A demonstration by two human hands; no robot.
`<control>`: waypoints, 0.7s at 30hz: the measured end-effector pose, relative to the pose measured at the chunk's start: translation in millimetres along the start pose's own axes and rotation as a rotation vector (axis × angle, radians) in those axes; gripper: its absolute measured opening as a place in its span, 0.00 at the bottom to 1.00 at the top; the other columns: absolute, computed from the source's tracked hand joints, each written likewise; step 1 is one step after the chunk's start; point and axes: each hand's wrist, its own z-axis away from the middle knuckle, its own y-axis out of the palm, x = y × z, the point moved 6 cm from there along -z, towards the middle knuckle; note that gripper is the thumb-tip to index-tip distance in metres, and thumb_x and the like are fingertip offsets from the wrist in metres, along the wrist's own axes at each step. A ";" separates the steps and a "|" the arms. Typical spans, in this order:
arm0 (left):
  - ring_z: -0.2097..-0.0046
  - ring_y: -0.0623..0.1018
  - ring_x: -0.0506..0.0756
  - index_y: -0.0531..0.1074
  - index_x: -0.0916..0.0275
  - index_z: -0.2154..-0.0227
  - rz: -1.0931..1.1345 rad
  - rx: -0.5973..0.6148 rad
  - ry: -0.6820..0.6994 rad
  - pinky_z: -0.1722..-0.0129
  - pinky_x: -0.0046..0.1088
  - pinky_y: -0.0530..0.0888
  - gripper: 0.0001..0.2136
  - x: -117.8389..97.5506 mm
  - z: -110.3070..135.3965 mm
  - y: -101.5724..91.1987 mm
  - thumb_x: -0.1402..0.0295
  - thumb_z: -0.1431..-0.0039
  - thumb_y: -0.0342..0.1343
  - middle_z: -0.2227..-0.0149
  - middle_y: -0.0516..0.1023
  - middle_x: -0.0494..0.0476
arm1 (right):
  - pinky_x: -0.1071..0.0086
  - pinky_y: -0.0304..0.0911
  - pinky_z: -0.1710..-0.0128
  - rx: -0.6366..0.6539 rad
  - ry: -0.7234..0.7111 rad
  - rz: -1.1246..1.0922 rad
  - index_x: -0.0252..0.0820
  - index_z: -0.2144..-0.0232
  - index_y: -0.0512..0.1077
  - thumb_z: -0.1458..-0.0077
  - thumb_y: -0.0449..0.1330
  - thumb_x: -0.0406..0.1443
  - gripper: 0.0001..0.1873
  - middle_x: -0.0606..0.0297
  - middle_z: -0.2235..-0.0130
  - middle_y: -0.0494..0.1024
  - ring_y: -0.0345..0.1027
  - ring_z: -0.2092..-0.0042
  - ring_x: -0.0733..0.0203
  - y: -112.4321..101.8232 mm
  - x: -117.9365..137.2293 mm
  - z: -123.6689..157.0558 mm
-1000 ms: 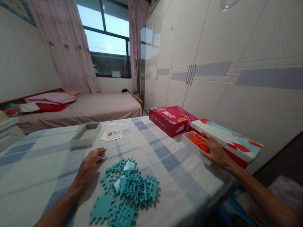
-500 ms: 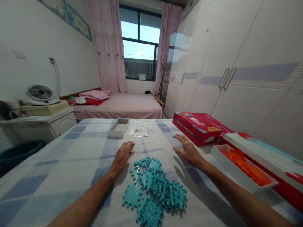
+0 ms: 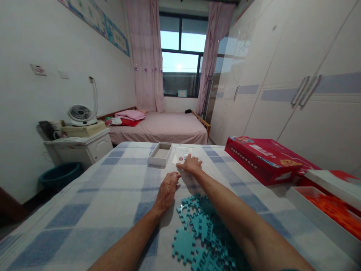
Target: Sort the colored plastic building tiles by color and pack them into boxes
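My right hand [image 3: 190,164] reaches over the near edge of a white printed card [image 3: 183,151], fingers spread, with nothing visibly held. Whether the fingertips press on the card or hover, I cannot tell. My left hand [image 3: 167,191] rests on the checked cloth with its fingers loosely bent and apart, just short of the card. Between my forearms lies a heap of teal toothed plastic building pieces [image 3: 184,244], partly hidden under my right forearm. A shallow white box [image 3: 167,160] stands left of the card.
On the right are a red printed box [image 3: 254,160] and a white tray [image 3: 316,214] holding orange pieces [image 3: 335,209]. The blue-and-white checked cloth [image 3: 113,195] covers the table. Beyond it are a bed [image 3: 172,130] and, left, a cabinet [image 3: 84,146] with a fan [image 3: 81,114].
My right hand has swung left and forward, from beside the red box to the card. The view has turned left. My left hand stays on the cloth.
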 end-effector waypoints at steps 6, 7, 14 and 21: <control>0.53 0.73 0.55 0.68 0.62 0.58 -0.016 0.005 0.004 0.57 0.32 0.73 0.20 -0.8 0.1 -0.2 0.52 0.38 0.39 0.52 0.71 0.64 | 0.51 0.56 0.50 -0.015 -0.038 0.052 0.26 0.45 0.57 0.50 0.57 0.45 0.36 0.37 0.48 0.68 0.61 0.45 0.40 -3.8 2.8 -1.7; 0.53 0.73 0.55 0.68 0.62 0.58 -0.017 0.000 0.002 0.57 0.32 0.73 0.20 -0.6 0.2 -0.5 0.52 0.38 0.39 0.52 0.71 0.64 | 0.53 0.58 0.51 -0.012 -0.066 0.054 0.27 0.46 0.58 0.48 0.55 0.45 0.33 0.39 0.49 0.69 0.63 0.46 0.42 -6.4 3.8 -0.2; 0.53 0.74 0.57 0.67 0.62 0.58 -0.026 0.009 0.000 0.56 0.34 0.73 0.22 1.0 -0.5 0.0 0.49 0.40 0.40 0.54 0.73 0.65 | 0.60 0.61 0.54 -0.108 -0.191 0.081 0.31 0.52 0.67 0.41 0.43 0.32 0.19 0.43 0.54 0.74 0.69 0.51 0.48 -38.1 -9.5 13.9; 0.52 0.75 0.58 0.69 0.62 0.60 -0.075 0.010 -0.020 0.56 0.37 0.74 0.24 -6.4 0.6 -1.6 0.47 0.43 0.42 0.55 0.74 0.64 | 0.63 0.60 0.48 -0.224 -0.215 0.029 0.42 0.43 0.61 0.40 0.42 0.32 0.24 0.58 0.46 0.71 0.66 0.47 0.56 -83.5 -68.0 64.2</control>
